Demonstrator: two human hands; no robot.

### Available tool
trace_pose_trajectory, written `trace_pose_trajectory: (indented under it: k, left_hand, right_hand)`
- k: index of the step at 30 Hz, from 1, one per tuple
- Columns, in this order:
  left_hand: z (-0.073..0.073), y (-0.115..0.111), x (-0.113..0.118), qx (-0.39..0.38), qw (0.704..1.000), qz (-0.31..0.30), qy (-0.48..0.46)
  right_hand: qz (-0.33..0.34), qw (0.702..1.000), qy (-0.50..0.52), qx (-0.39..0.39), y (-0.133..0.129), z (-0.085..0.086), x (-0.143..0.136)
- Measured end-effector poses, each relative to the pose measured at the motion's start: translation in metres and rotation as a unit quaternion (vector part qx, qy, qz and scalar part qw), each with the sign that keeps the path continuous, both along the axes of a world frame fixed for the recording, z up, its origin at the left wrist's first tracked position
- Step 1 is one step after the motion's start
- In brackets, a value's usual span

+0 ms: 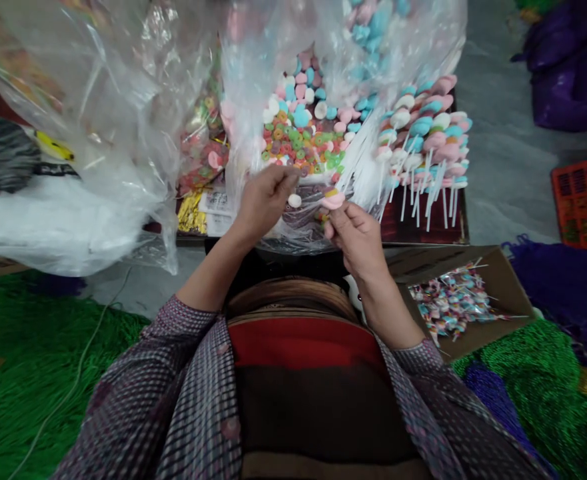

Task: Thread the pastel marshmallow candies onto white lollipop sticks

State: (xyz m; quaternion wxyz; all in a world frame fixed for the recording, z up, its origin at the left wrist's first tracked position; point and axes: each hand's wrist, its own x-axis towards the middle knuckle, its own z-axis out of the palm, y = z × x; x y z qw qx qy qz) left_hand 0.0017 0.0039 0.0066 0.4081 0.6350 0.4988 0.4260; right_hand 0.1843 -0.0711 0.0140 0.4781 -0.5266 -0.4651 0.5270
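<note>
Pink and yellow candy pieces (332,199) are pinched in my right hand (357,233), above the near edge of an open plastic bag. My left hand (268,200) is closed just to the left, its fingertips together over the bag; what they hold, if anything, is too small to tell. Between the hands a white candy (294,200) lies on the plastic. Just beyond are ring gummies (298,141) in red, green and orange, with pink, blue and white marshmallows (300,117) behind them. White sticks (360,157) fan out to the right of the gummies.
Assembled candy skewers (430,137) are piled at the table's right end. A cardboard box (510,287) with wrapped candies stands below right. An orange crate (583,203) and a purple bag (570,73) are farther right. Large clear plastic bags (98,87) cover the left side.
</note>
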Motion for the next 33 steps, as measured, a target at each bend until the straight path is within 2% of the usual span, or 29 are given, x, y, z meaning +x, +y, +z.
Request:
trace_pose_trajectory:
  k: [2,5,11,14,19,22,26,30,33]
  left_hand:
    - [-0.004,0.024,-0.008,0.056,0.990,0.033,0.128]
    - [-0.012,0.050,-0.013,0.081,0.959,0.040,0.270]
    - [-0.016,0.066,-0.013,0.087,0.922,0.019,0.377]
    - [-0.005,0.067,-0.012,0.084,0.894,0.004,0.440]
    - [0.031,0.059,-0.013,0.034,0.829,-0.065,0.555]
    - [0.042,0.054,-0.015,0.031,0.807,-0.073,0.586]
    - [0.042,0.058,-0.013,0.034,0.799,-0.069,0.596]
    - [0.039,0.068,-0.008,0.043,0.766,-0.064,0.638]
    - [0.030,0.071,-0.012,0.065,0.773,-0.048,0.630]
  right_hand:
    - [-0.017,0.999,0.026,-0.008,0.003,0.003,0.003]
    - [-0.025,0.999,0.043,-0.007,0.005,0.006,0.005]
    - [-0.044,0.998,0.051,-0.012,0.004,0.004,0.010]
    - [-0.047,0.997,0.061,-0.015,0.002,0.001,0.012]
    - [-0.056,0.996,0.066,-0.012,-0.002,-0.004,0.015]
    - [-0.062,0.995,0.073,-0.009,-0.004,-0.007,0.017]
    - [-0.054,0.997,0.052,0.001,0.002,-0.006,0.016]
    - [-0.046,0.997,-0.029,0.055,0.027,-0.008,0.008]
    - [-0.033,0.983,-0.144,0.113,0.057,-0.015,-0.004]
